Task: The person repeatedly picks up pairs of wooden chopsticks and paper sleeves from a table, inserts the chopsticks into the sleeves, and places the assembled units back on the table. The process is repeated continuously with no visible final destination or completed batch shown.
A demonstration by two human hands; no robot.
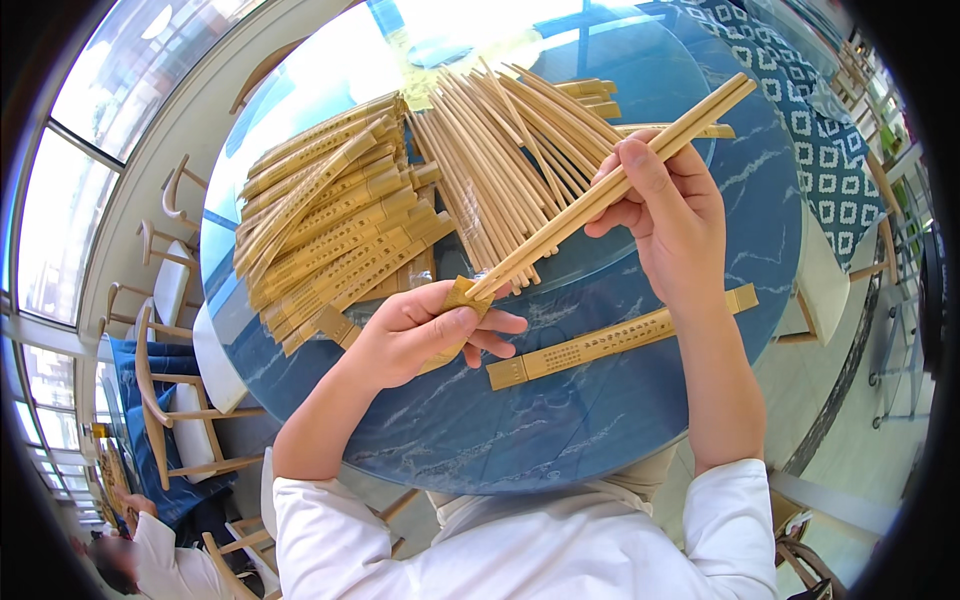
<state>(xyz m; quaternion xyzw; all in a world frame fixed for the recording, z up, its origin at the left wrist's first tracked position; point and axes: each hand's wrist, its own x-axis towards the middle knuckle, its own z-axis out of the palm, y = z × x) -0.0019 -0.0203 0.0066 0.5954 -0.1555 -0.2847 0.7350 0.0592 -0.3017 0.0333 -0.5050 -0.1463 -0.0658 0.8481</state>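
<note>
Wooden chairs [165,400] with white cushions stand at eight o'clock beside bright windows [60,215], a patterned blue cloth [825,140] lies at two o'clock, and another seated person [150,560] shows at seven.

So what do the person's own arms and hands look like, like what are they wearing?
Both hands are bare: no gloves, rings, watch or bands show on the left hand or the right hand. The forearms are uncovered too. White sleeves are pushed up to about the elbows on both arms, plain fabric with no visible markings, part of a white top seen at the lower edge.
</note>
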